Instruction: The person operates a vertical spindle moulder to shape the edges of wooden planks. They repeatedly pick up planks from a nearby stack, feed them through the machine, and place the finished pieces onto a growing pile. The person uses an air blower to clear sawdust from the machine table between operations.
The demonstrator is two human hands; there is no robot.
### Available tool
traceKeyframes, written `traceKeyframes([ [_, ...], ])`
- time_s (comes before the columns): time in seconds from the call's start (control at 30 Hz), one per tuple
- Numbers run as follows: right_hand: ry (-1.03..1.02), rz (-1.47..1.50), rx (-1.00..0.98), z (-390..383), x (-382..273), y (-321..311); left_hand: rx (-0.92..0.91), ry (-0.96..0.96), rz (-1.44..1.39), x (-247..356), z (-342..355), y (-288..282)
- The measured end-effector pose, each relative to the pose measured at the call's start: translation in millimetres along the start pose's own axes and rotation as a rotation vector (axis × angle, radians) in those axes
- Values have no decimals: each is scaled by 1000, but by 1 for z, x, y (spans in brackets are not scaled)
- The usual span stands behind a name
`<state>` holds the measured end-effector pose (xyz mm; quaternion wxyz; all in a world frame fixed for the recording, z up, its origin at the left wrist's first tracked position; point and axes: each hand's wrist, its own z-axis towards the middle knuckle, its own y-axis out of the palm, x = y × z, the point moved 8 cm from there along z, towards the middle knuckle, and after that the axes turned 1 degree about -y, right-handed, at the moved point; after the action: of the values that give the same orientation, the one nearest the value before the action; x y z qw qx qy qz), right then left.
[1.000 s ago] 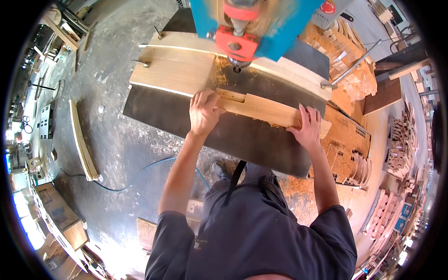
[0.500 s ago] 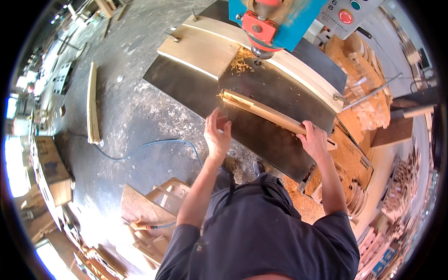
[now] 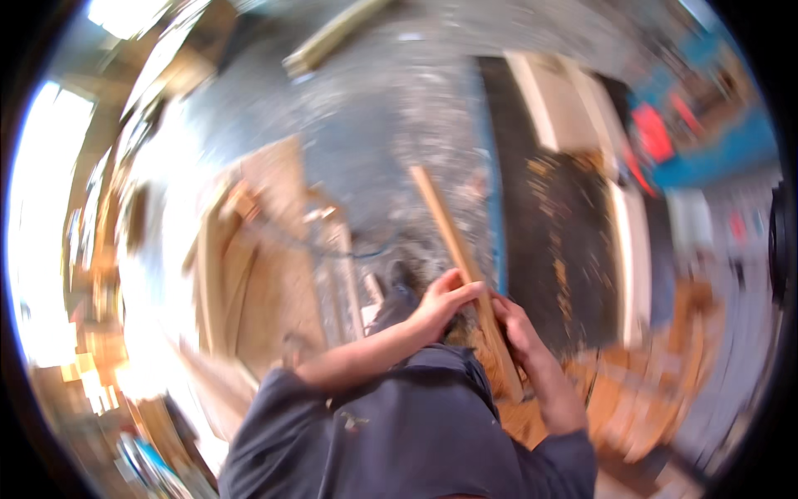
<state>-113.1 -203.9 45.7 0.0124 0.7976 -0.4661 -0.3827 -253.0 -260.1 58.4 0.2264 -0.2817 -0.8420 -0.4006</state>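
Observation:
Both my hands hold a long, narrow wooden strip (image 3: 447, 218) in front of my body, off the machine table. My left hand (image 3: 446, 304) closes around it near the middle, with the thumb across its top face. My right hand (image 3: 517, 328) grips the opposite side, a little closer to me; some of its fingers are hidden behind the wood. To the right lies the dark machine table (image 3: 540, 249), scattered with wood shavings (image 3: 559, 241). A wooden board (image 3: 573, 100) and a long pale fence (image 3: 629, 258) sit on it. The picture is smeared by motion.
At the left stands a wooden cart or box (image 3: 274, 191) with curved wooden pieces (image 3: 216, 283) in it. A beam (image 3: 332, 37) lies on the floor farther off. The blue and red drilling machine (image 3: 690, 141) stands at the right, with sawdust-coloured wood (image 3: 640, 391) below it.
My view has swung left. The wooden strip has been lifted off the machine table toward my body. My left hand, empty before, now grips it along with my right.

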Motion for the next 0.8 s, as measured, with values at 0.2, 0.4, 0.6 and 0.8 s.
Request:
traceKeyframes([
  [0.2,-782,-984,-171,78,-40,119,517,303,-268,37,-22,-134],
  [0.4,-633,-1121,-247,128,-44,159,974,721,-63,109,-168,-373],
  [0.6,-883,-1449,-235,215,-44,208,1272,562,444,108,-245,-502],
  [0.8,-833,-1418,-509,273,28,294,1689,28,1606,73,-340,-552],
])
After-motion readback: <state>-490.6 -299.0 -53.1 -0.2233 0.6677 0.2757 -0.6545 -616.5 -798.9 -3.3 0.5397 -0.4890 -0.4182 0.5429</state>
